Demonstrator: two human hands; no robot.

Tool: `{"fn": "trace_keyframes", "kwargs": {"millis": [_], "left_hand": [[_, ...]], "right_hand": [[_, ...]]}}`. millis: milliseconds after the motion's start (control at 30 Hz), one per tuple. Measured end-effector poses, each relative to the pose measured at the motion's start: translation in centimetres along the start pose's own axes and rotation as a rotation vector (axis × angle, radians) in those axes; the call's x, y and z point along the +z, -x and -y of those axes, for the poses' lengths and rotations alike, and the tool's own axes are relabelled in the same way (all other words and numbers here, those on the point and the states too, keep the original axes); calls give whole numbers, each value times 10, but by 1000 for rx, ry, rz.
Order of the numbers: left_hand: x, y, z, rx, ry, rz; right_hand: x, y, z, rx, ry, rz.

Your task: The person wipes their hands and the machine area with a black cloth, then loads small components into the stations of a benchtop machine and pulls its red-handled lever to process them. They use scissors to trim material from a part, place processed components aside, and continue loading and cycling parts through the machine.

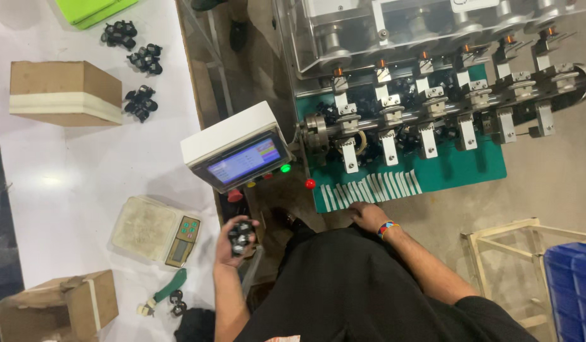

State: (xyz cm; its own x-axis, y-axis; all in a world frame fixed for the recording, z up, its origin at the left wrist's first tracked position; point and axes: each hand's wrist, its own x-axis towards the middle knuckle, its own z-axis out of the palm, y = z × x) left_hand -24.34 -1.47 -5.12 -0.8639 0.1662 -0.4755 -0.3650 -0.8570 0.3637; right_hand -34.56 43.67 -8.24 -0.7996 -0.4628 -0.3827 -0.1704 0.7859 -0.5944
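My left hand (237, 240) is raised beside the white table and closed around a cluster of small black parts (241, 237). My right hand (367, 215), with a coloured wristband, lies palm down at the near edge of the green mat (470, 170). Its fingers are at the row of white strips (369, 188), and I see nothing gripped in it. Above the mat runs a winding machine (432, 107) with several spindle stations holding white brackets. A control box with a lit colour screen (239, 155) sits between my hands.
On the white table are a small weighing scale (155, 230), two cardboard boxes (64, 92) (56, 305), three clusters of black parts (140, 60) and a green-handled tool (165, 292). A wooden frame (514, 244) and a blue crate (574, 288) stand at the right.
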Motion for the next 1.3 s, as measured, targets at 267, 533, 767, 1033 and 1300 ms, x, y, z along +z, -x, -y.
{"fn": "trace_keyframes", "kwargs": {"millis": [267,533,767,1033,1300], "left_hand": [[134,-103,209,-323,-93,32],[307,-236,405,-225,-129,20],[375,-261,490,-307,-455,20],[416,-281,530,-483,-348,67],[432,-272,544,-415,-296,56]], "right_hand": [[-58,-1,-58,-66,-404,179],[-167,59,-234,-103,-501,-114],[-241,110,-307,71,-717,-171],[-290,161,-342,-150,-689,-190],[-306,149,-380,-52,-1271,-229]]}}
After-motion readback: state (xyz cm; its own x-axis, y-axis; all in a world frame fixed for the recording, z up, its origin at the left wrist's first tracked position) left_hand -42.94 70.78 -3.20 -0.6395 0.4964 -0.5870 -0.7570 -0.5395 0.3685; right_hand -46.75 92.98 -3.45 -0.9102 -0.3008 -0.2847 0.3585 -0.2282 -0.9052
